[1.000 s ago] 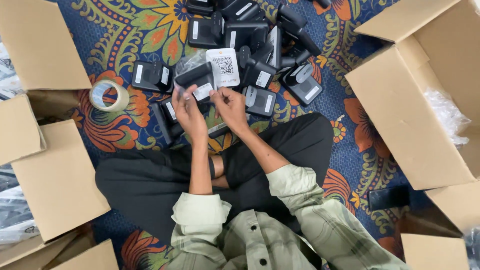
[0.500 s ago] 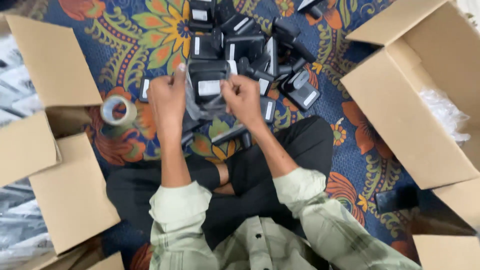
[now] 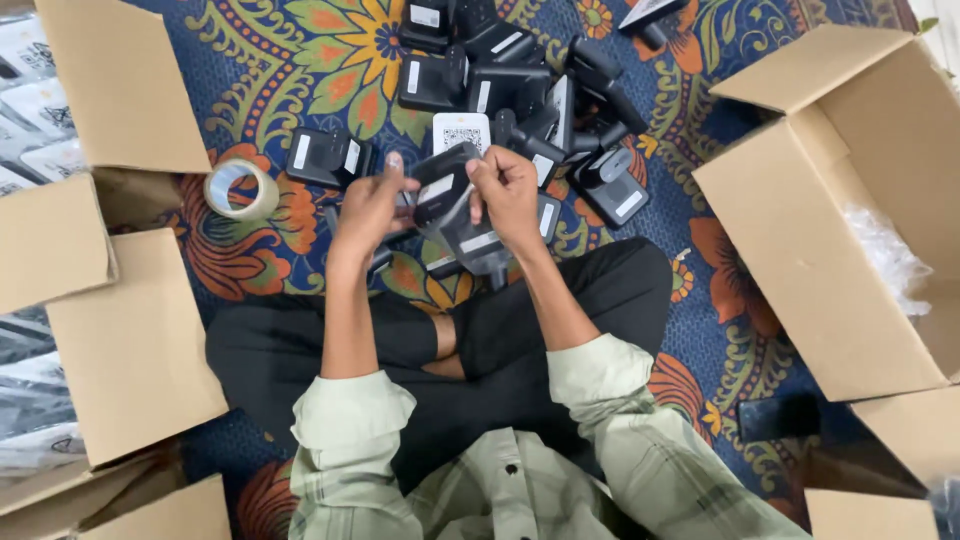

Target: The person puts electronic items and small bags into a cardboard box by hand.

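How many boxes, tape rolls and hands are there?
Cardboard boxes: 2, one at the left and one at the right
Tape rolls: 1
Hands: 2, the left hand and the right hand, both on a black device
Total: 5

Pile of devices (image 3: 520, 90) on the rug (image 3: 330, 40): tape roll (image 3: 241, 189) to its left, open carton (image 3: 850, 220) to its right, seated person's crossed legs (image 3: 450, 340) in front.
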